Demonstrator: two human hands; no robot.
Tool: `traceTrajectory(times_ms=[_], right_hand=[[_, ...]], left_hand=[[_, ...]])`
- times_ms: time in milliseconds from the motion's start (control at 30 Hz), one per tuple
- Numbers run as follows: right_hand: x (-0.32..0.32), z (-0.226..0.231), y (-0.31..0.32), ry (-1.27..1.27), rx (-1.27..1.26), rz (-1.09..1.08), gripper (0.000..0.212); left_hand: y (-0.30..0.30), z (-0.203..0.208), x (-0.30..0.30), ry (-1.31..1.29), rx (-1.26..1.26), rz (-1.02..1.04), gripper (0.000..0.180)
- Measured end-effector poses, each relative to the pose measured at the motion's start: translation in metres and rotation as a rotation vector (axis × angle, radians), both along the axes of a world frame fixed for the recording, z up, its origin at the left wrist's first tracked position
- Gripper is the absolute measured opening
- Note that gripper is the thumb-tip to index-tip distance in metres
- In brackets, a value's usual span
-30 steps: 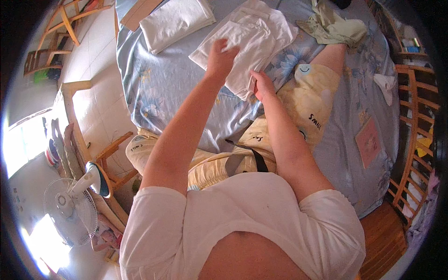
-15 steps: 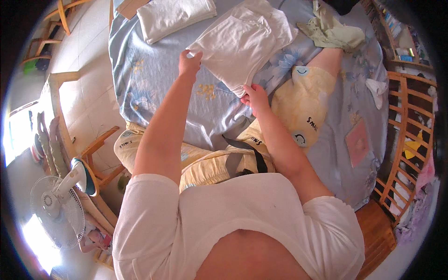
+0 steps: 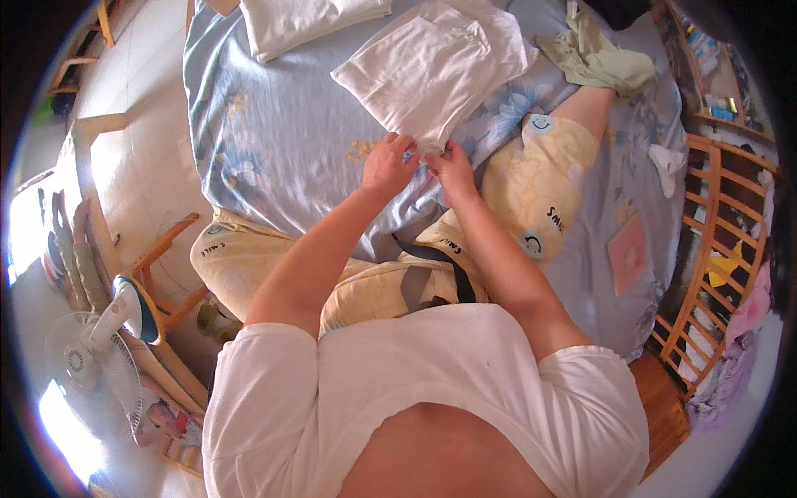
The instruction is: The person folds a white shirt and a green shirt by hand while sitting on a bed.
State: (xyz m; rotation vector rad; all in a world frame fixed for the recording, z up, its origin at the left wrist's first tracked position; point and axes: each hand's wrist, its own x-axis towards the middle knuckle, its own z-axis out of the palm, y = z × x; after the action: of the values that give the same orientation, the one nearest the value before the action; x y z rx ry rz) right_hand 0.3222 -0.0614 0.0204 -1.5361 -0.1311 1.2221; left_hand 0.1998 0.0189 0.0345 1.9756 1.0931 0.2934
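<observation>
A white garment lies spread on the blue flowered bedsheet, some creases across it. At its near corner my left hand and my right hand are close together, fingers closed on the bunched edge. The fingertips partly hide that cloth. Beyond it on the left is a folded white cloth. A crumpled pale green garment lies to the far right, by my bare lower leg.
A pink flat item and a small white cloth lie on the bed's right side. Wooden slatted rails border it there. At left stand a white fan and a wooden chair.
My left hand has let go of the garment's left corner and come right and nearer, beside my right hand. That left corner now rests on the bed.
</observation>
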Motion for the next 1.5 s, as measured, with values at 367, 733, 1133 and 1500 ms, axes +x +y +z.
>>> traceTrajectory(times_ms=[367,733,1133,1500], right_hand=[[-0.003,-0.009,0.008,-0.290,-0.088,0.128,0.025],[-0.007,0.026,0.036,-0.674,0.213,-0.051,0.019],[-0.007,-0.014,0.005,-0.068,0.122,0.156,0.025],[-0.011,-0.007,0.014,-0.146,0.073,-0.001,0.044]], left_hand=[[-0.002,-0.002,0.014,0.183,0.122,-0.064,0.014],[-0.002,0.041,0.012,-0.246,0.125,0.141,0.010],[-0.016,0.008,-0.012,-0.205,-0.005,0.022,0.016],[0.055,-0.003,-0.018,-0.206,0.016,0.393,0.031]])
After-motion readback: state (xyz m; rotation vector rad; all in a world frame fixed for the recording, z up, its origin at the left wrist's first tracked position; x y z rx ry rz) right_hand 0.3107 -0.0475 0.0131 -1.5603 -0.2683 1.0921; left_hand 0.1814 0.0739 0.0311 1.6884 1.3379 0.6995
